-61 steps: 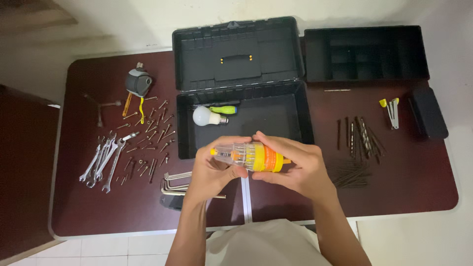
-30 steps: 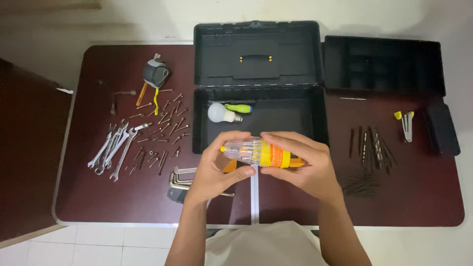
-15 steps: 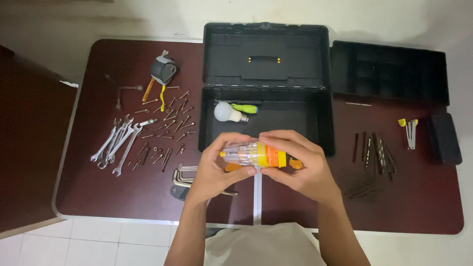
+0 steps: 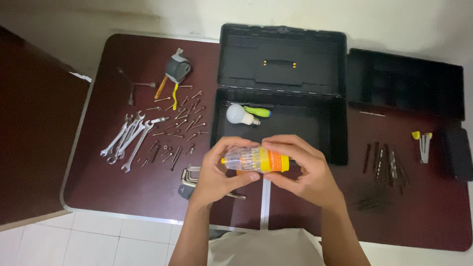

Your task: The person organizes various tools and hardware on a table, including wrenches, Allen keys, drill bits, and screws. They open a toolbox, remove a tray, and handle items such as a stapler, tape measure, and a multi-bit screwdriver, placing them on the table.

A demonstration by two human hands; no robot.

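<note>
**Screwdriver-bit holder held over the table's front edge**

Held crosswise above the dark red table (image 4: 123,197), in front of the open black plastic toolbox (image 4: 295,125): a clear-and-orange cylindrical bit holder with a yellow band (image 4: 253,160). Gripped from both ends, left hand (image 4: 219,175) wrapped around the clear end, right hand (image 4: 305,170) closed around the orange end. Partly hidden beneath the left hand: a bundle of steel hex keys (image 4: 189,176). Inside the toolbox, well apart from the hands, lay a white light bulb (image 4: 237,114) and just beside it a green-and-yellow handled screwdriver (image 4: 257,111). Further left, scattered small screws (image 4: 180,128), a fan of silver spanners (image 4: 125,142) and a grey tape measure with a yellow strap (image 4: 176,69). To the right, dark drill bits in a row (image 4: 384,160) and a black divided tray (image 4: 406,83) at the back.
</note>
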